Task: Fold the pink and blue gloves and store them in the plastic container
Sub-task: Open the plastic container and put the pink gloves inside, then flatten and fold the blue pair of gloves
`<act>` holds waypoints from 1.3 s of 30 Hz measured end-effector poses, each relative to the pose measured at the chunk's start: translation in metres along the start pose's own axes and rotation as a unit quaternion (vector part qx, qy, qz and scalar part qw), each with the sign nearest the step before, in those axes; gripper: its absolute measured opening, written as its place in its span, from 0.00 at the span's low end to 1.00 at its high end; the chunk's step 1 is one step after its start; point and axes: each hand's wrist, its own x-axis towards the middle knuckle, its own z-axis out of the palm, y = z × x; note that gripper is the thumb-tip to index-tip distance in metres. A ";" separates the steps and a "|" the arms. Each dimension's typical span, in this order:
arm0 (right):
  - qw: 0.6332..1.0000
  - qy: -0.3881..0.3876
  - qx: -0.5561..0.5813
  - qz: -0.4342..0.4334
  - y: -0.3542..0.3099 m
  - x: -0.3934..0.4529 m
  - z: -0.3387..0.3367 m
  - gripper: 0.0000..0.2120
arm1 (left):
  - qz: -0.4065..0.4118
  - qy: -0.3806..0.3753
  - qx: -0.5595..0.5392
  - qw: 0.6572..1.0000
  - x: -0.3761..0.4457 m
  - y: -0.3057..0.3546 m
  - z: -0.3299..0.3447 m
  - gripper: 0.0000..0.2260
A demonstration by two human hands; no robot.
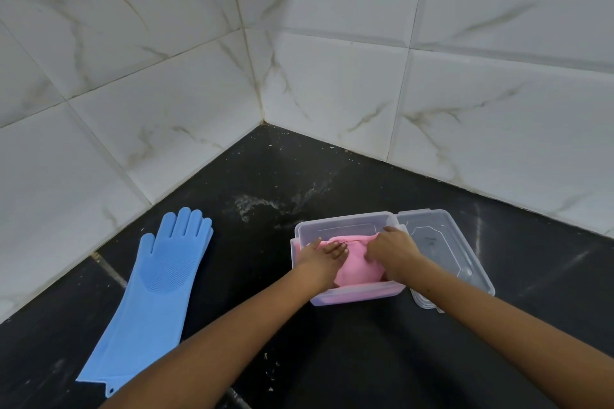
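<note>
Now | both hands' grip: left hand point(320, 257) flat, right hand point(392, 251) curled on pink glove point(357, 267) | inside container point(345, 221)

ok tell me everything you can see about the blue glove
The blue glove is long-cuffed and looks like silicone or rubber, with a patch of fine ridges on the palm. It lies flat and unfolded on the dark countertop, glove fingers pointing toward the tiled wall, cuff nearest the camera. It sits left of the plastic container. Neither hand touches it.
</note>
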 end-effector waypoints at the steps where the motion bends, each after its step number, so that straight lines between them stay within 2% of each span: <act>1: 1.000 -0.002 0.002 -0.002 0.003 0.000 -0.001 0.13 | 0.000 0.003 0.000 1.000 0.002 0.000 -0.003 0.30; 8: 1.000 -0.021 0.001 -0.003 0.010 0.002 -0.009 0.13 | 0.020 0.009 0.010 1.000 0.008 -0.007 -0.014 0.28; 11: 1.000 -0.011 0.011 0.000 0.015 -0.008 -0.013 0.15 | 0.063 0.047 0.003 0.997 -0.005 -0.009 -0.023 0.26; 14: 0.994 0.042 0.092 0.035 0.018 -0.021 -0.030 0.20 | 0.062 0.164 -0.118 0.977 -0.033 -0.024 -0.030 0.22; 17: 0.980 0.097 0.164 0.065 0.007 -0.031 -0.062 0.18 | -0.010 0.300 -0.237 0.924 -0.070 -0.049 -0.024 0.19; 19: 0.968 0.139 0.202 0.050 -0.013 -0.035 -0.083 0.16 | -0.083 0.340 -0.265 0.898 -0.092 -0.061 -0.008 0.18; 22: 0.921 0.201 0.334 -0.014 -0.068 -0.032 -0.098 0.14 | -0.194 0.336 -0.298 0.872 -0.122 -0.069 0.031 0.17; 24: 0.894 0.194 0.402 -0.042 -0.108 -0.023 -0.098 0.13 | -0.259 0.322 -0.321 0.852 -0.138 -0.069 0.060 0.16; 29: 0.893 0.140 0.424 -0.059 -0.188 0.013 -0.071 0.11 | -0.390 0.291 -0.400 0.777 -0.172 -0.075 0.124 0.15; 32: 0.877 0.137 0.458 -0.038 -0.218 0.036 -0.061 0.10 | -0.425 0.283 -0.419 0.751 -0.177 -0.084 0.146 0.17; 35: 0.853 0.135 0.505 -0.015 -0.244 0.056 -0.061 0.08 | -0.434 0.250 -0.441 0.745 -0.175 -0.083 0.157 0.18; 39: 0.824 0.149 0.547 0.027 -0.270 0.078 -0.078 0.09 | -0.440 0.283 -0.452 0.723 -0.176 -0.090 0.160 0.09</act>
